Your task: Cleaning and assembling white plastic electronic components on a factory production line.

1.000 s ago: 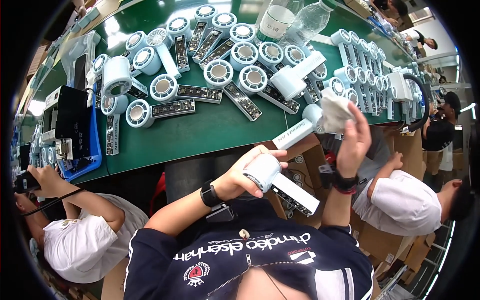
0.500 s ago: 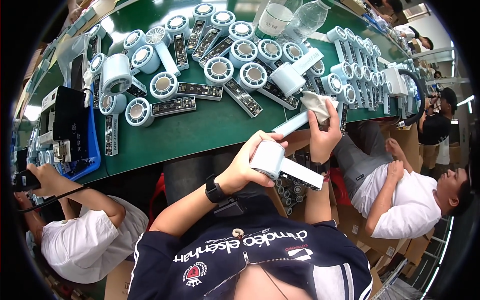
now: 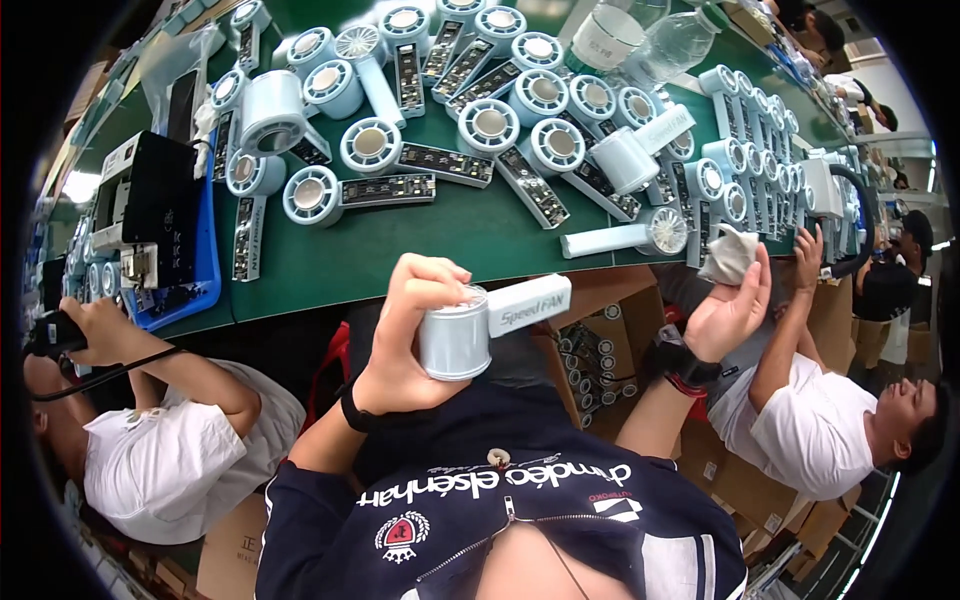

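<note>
From the head camera, my left hand [image 3: 405,335] is wrapped around the round head of a pale blue handheld fan [image 3: 470,330], fingers curled over the top and thumb beneath, so the grip is closed firmly on it. I hold it up off the green table [image 3: 400,250], near its front edge and over my lap, with the white handle pointing to my right; that turns the round face toward me, I judge for a close look. My right hand [image 3: 730,305] is raised to the right of the fan, palm open and fingers loosely bent, with a crumpled grey cloth [image 3: 728,255] pinched at the fingertips, kept apart from the fan.

Beyond the fan, the table is crowded with more of these fans [image 3: 480,125] lying flat, handles splayed, within reach. Far left of the fan sits a black box in a blue tray [image 3: 205,270]. Seated co-workers flank me on both sides, below table level.
</note>
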`<state>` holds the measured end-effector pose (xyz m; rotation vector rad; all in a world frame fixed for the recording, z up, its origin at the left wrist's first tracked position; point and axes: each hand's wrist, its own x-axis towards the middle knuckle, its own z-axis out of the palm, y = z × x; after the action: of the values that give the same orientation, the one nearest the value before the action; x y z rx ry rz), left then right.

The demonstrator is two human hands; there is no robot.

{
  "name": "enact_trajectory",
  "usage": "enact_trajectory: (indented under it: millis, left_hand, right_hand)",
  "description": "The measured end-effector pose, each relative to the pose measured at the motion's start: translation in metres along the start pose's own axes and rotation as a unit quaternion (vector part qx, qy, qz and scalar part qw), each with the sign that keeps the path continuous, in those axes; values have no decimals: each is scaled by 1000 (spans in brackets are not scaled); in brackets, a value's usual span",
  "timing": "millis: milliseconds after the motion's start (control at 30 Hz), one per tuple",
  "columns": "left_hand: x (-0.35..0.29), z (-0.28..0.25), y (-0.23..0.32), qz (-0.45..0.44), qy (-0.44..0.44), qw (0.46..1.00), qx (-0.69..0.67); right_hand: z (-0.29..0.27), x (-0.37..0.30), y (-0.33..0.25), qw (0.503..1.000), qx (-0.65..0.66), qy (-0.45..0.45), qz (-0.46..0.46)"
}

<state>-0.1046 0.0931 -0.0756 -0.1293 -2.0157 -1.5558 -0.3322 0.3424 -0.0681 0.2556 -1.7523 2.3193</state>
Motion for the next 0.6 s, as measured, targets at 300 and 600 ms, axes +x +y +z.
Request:
enact_trajectory:
  millis: [300, 600]
  left_hand:
    - [-63, 2, -2, -143, 204, 960, 129]
    - [-72, 5, -8, -85, 249, 957, 118]
  right_hand:
    - [127, -157, -17, 773, -137, -609, -109]
    - [124, -156, 14, 738, -182, -626, -173]
